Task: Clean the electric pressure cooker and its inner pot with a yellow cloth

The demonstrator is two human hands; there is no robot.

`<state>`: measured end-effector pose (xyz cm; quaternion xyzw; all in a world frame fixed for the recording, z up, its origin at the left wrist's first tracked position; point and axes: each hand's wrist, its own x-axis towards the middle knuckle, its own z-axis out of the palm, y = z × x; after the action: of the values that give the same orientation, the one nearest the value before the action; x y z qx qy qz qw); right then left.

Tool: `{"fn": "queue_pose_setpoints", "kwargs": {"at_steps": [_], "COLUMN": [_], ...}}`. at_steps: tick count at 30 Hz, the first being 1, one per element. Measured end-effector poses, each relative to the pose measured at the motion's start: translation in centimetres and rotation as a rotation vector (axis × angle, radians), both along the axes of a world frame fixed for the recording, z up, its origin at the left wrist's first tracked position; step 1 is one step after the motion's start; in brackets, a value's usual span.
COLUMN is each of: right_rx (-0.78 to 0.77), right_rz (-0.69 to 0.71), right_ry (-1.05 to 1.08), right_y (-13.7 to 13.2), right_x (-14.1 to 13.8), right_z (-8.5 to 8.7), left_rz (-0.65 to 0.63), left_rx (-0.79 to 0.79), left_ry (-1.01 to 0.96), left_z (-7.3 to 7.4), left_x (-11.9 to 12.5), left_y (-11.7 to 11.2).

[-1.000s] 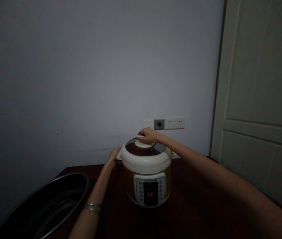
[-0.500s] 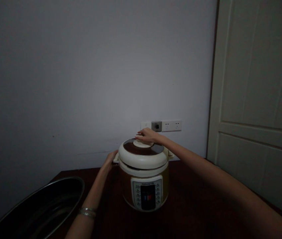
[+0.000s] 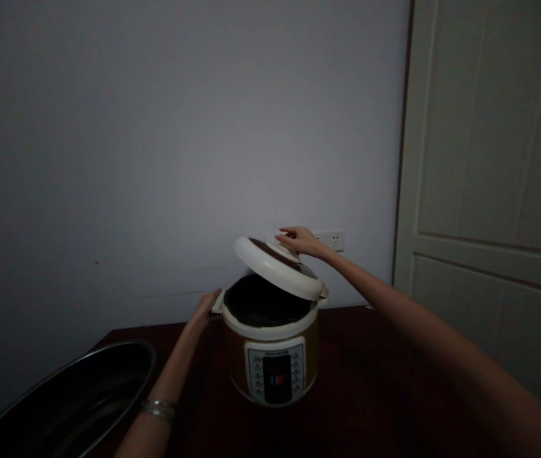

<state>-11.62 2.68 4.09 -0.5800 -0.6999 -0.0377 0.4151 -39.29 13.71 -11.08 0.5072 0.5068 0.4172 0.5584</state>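
An electric pressure cooker (image 3: 270, 369), white and gold-brown with a button panel in front, stands upright on the dark red table. Its white and brown lid (image 3: 274, 267) is tilted up, raised on the left and low on the right, so the dark inside of the pot shows. My right hand (image 3: 300, 242) is closed around the knob on top of the lid. At the cooker's left side, my left hand (image 3: 207, 306) grips the white side handle (image 3: 219, 303); part of its fingers is hidden behind it.
A large dark basin (image 3: 74, 401) with a shiny rim sits at the lower left, close to my left forearm. Behind the cooker rises a pale wall with power sockets (image 3: 331, 240). A panelled door (image 3: 484, 191) stands on the right.
The lid has gone from lying almost level on the cooker to tilting up on its left side, lifted by my right hand. My left hand has stayed on the side handle.
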Motion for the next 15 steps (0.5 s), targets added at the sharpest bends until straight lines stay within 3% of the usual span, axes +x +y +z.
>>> {"fn": "queue_pose_setpoints", "kwargs": {"at_steps": [15], "right_rx": [0.265], "right_rz": [-0.042], "right_ry": [0.552], "right_y": [-3.9], "right_x": [7.5], "right_z": [-0.4], "left_rz": [-0.013], "left_rx": [0.003], "left_ry": [0.008], "left_z": [-0.7], "left_x": [-0.1], "left_y": [1.2]}}
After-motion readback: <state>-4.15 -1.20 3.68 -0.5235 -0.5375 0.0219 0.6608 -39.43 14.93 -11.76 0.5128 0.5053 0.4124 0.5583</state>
